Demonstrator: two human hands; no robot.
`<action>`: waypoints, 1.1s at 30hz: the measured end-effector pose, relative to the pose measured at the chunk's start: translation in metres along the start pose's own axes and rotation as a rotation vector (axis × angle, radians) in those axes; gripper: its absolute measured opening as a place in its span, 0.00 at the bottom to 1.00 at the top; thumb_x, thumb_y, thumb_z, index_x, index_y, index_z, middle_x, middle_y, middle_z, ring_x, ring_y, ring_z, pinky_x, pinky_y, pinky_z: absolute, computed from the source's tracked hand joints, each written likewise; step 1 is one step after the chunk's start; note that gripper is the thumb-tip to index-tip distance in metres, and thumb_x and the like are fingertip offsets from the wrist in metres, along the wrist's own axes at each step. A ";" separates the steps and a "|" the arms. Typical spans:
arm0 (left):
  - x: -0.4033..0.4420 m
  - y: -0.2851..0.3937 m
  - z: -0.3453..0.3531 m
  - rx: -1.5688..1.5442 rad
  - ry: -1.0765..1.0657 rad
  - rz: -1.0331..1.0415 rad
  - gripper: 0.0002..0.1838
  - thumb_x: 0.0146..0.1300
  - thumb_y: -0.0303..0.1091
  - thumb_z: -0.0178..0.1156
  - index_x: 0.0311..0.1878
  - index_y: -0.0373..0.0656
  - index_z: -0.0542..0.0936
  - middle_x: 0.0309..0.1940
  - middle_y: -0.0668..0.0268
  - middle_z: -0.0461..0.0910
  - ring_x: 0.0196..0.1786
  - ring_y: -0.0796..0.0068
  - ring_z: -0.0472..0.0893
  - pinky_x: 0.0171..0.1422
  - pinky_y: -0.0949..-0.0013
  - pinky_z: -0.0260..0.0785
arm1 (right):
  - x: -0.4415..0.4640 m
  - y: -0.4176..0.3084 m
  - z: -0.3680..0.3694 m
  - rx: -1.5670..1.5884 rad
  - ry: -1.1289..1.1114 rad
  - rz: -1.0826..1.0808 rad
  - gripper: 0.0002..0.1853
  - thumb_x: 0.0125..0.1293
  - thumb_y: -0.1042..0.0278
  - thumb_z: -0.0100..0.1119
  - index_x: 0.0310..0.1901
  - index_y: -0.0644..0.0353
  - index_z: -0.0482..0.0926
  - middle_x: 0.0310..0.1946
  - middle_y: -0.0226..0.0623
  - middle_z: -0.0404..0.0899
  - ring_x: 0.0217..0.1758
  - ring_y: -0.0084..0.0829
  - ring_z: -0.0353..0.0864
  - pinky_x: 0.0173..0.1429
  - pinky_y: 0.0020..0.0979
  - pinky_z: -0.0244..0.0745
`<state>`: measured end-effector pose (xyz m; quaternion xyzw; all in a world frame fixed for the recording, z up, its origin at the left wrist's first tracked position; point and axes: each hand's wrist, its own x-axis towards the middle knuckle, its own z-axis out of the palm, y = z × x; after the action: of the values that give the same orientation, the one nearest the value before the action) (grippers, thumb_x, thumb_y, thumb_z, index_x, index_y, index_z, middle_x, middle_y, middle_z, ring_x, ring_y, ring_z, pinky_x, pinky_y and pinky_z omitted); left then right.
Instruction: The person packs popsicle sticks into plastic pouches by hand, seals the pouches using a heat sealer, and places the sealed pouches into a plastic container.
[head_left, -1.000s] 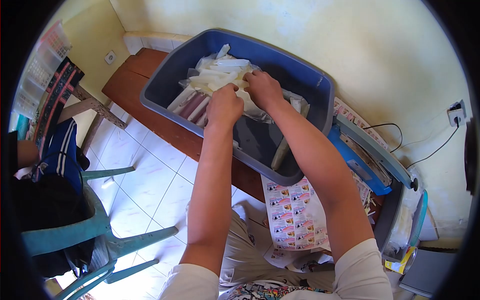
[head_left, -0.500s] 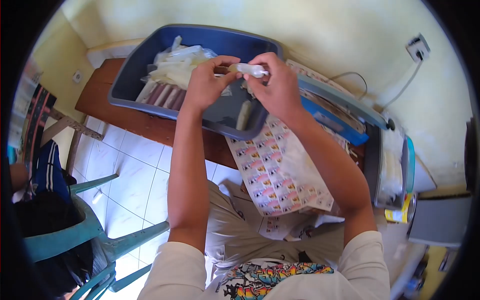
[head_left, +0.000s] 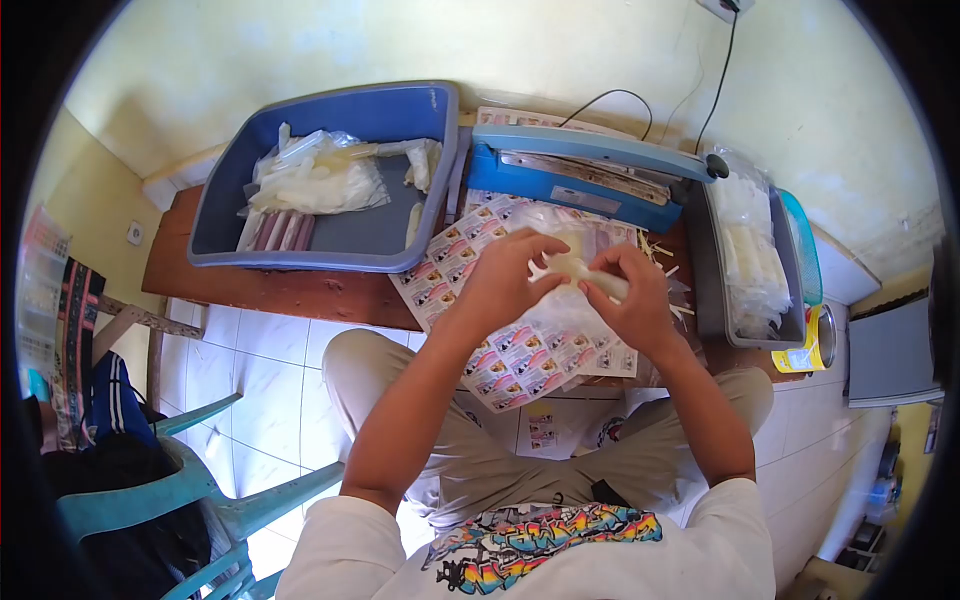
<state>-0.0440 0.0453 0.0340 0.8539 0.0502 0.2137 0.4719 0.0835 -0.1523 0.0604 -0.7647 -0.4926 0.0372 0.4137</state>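
We have a whitish, rod-shaped piece in thin, translucent film between our two hands, right of the centre of the frame, raised a little over the printed paper. Our left hand pinches its left end between thumb and forefinger; our right hand pinches the other end, thumb below and fingers above. For good handling, we would judge, the grip should be light and even, with both wrists level, so that the film is drawn smooth without creasing or tearing and the soft-looking middle is not squeezed flat.

The piece looks pale and slightly glossy, thicker toward our right hand; its exact ends are hidden by our fingers.

Just beneath lies a loose heap of clear plastic film, on white paper sheets printed with rows of pink labels. Beyond them stands a long blue sealer-like device with a grey lever. At the upper left, a large blue-grey plastic tub holds a pile of pale, film-wrapped sticks and a row of brownish-purple sticks. To the right, a narrow dark grey bin holds pale packets. The reddish-brown wooden surface bears the tub.
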 end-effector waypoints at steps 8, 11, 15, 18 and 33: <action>-0.010 0.009 0.041 0.305 -0.292 -0.164 0.41 0.54 0.31 0.83 0.73 0.51 0.78 0.58 0.61 0.84 0.65 0.56 0.82 0.70 0.54 0.77 | -0.042 0.038 -0.016 0.054 0.055 0.088 0.14 0.62 0.75 0.77 0.46 0.62 0.82 0.42 0.42 0.85 0.42 0.39 0.90 0.48 0.37 0.84; -0.009 -0.003 0.060 0.461 -0.300 -0.041 0.34 0.58 0.30 0.81 0.69 0.52 0.81 0.56 0.62 0.84 0.64 0.56 0.82 0.68 0.54 0.78 | -0.053 0.047 -0.021 0.041 0.037 0.074 0.13 0.61 0.76 0.76 0.45 0.62 0.81 0.41 0.41 0.84 0.40 0.39 0.89 0.46 0.38 0.84; 0.001 -0.010 0.070 0.460 -0.316 -0.010 0.20 0.62 0.30 0.77 0.58 0.49 0.87 0.50 0.63 0.86 0.60 0.59 0.85 0.63 0.56 0.80 | -0.069 0.053 -0.029 0.054 0.015 0.063 0.13 0.60 0.75 0.76 0.44 0.61 0.81 0.41 0.41 0.83 0.42 0.42 0.87 0.46 0.40 0.82; 0.010 -0.008 0.077 0.418 -0.177 0.056 0.08 0.66 0.30 0.75 0.47 0.45 0.90 0.42 0.63 0.87 0.50 0.60 0.88 0.54 0.57 0.82 | -0.077 0.051 -0.032 0.051 -0.028 0.034 0.13 0.60 0.74 0.76 0.44 0.60 0.81 0.42 0.40 0.83 0.44 0.44 0.87 0.48 0.41 0.82; 0.016 0.009 0.098 0.289 -0.044 0.164 0.06 0.67 0.31 0.76 0.43 0.42 0.90 0.38 0.61 0.88 0.37 0.59 0.89 0.43 0.59 0.81 | -0.060 0.088 0.012 -0.356 0.308 0.011 0.14 0.58 0.72 0.76 0.42 0.54 0.80 0.43 0.36 0.78 0.42 0.43 0.81 0.49 0.44 0.73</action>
<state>0.0099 -0.0320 0.0007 0.9186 0.0000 0.2234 0.3261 0.1107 -0.2073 -0.0280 -0.8250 -0.4181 -0.1650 0.3426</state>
